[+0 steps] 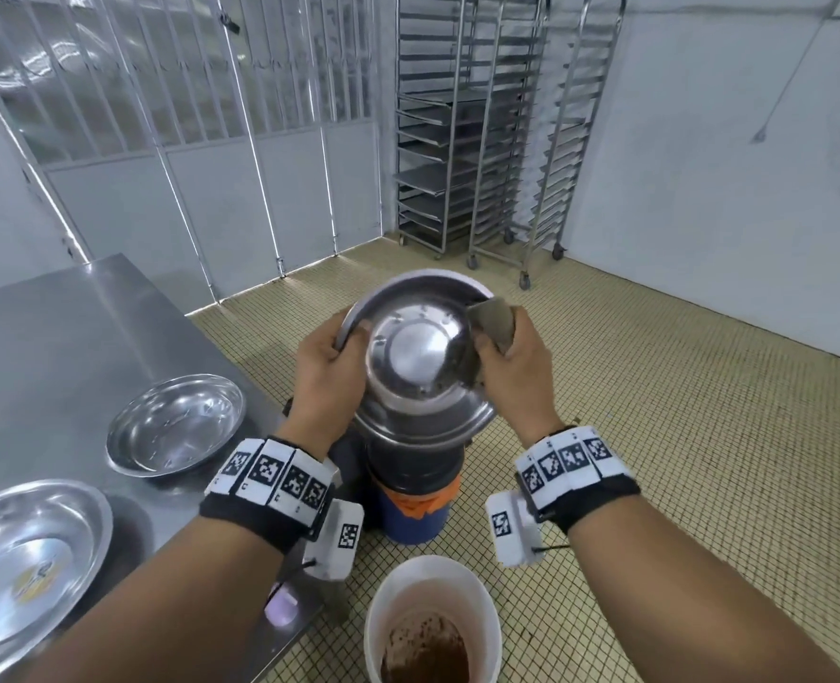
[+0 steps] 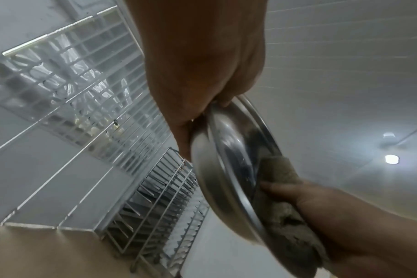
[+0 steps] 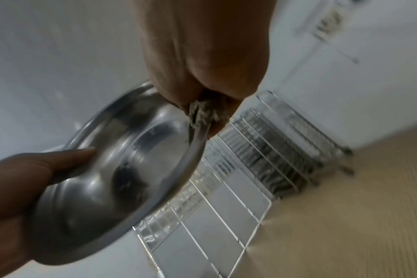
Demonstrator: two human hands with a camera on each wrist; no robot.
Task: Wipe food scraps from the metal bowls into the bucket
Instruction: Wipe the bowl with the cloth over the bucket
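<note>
My left hand (image 1: 331,362) grips the left rim of a metal bowl (image 1: 420,357). The bowl is tilted up on edge over the floor, and its rounded underside faces me. My right hand (image 1: 504,359) holds a grey-brown cloth (image 1: 494,320) folded over the bowl's right rim. In the left wrist view the cloth (image 2: 280,175) lies against the inner side of the bowl (image 2: 214,169). In the right wrist view the cloth (image 3: 200,112) is pinched against the edge of the bowl (image 3: 107,178). A white bucket (image 1: 376,608) with brown scraps (image 1: 425,653) stands on the floor below my wrists.
Two more metal bowls (image 1: 176,426) (image 1: 28,559) lie on the steel table (image 1: 63,327) at my left. A blue bin (image 1: 410,520) with a dark liner stands under the held bowl. Wheeled tray racks (image 1: 487,140) stand at the far wall on the tiled floor.
</note>
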